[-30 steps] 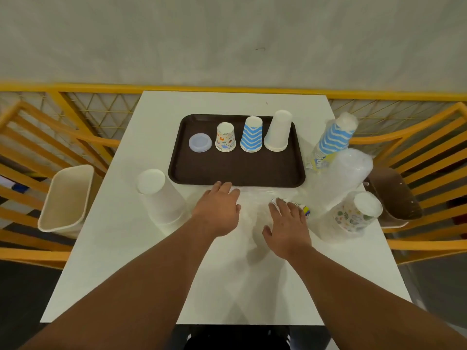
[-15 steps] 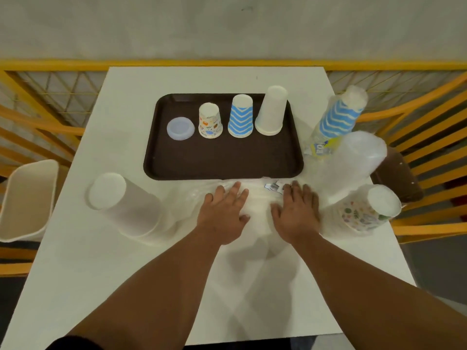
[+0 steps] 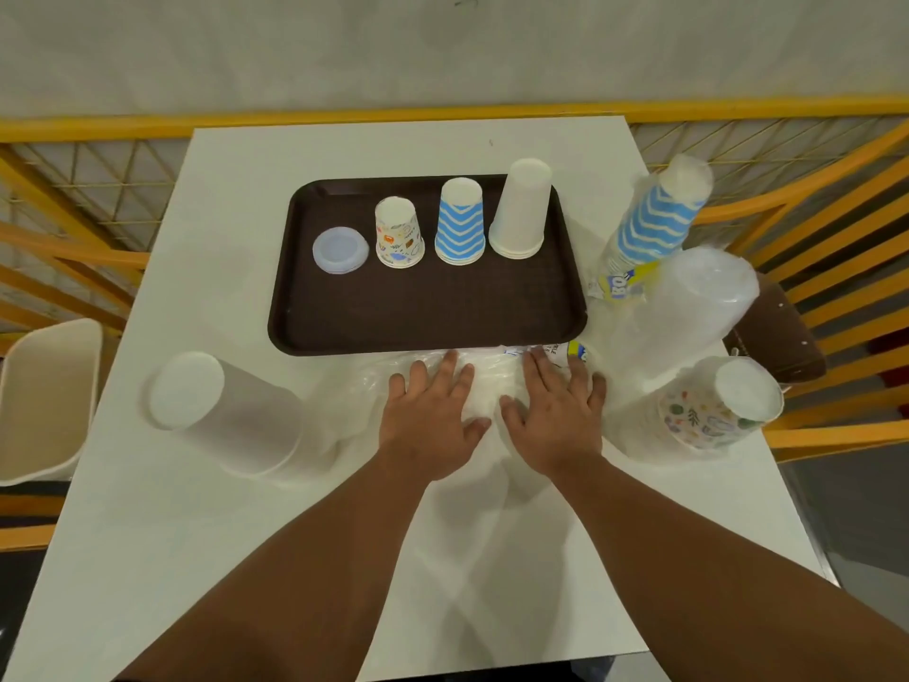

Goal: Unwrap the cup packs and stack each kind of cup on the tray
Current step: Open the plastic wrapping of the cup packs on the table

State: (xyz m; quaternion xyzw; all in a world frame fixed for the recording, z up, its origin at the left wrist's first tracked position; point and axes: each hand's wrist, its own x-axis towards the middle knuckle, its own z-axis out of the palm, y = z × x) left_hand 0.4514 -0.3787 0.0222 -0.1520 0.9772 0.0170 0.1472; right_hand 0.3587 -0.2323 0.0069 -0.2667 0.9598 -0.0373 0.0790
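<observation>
Currently both hands lie flat on a clear plastic wrapper (image 3: 393, 386) on the white table (image 3: 246, 558), just in front of the brown tray (image 3: 428, 312); left hand (image 3: 428, 420) and right hand (image 3: 553, 415) have fingers straight and slightly spread, pinching nothing; tray holds a lid (image 3: 340, 250), patterned cup (image 3: 398, 232), blue zigzag cups (image 3: 460, 221), white cups (image 3: 521, 209); wrapped cup packs stand right (image 3: 654, 219) and left (image 3: 226, 415).
</observation>
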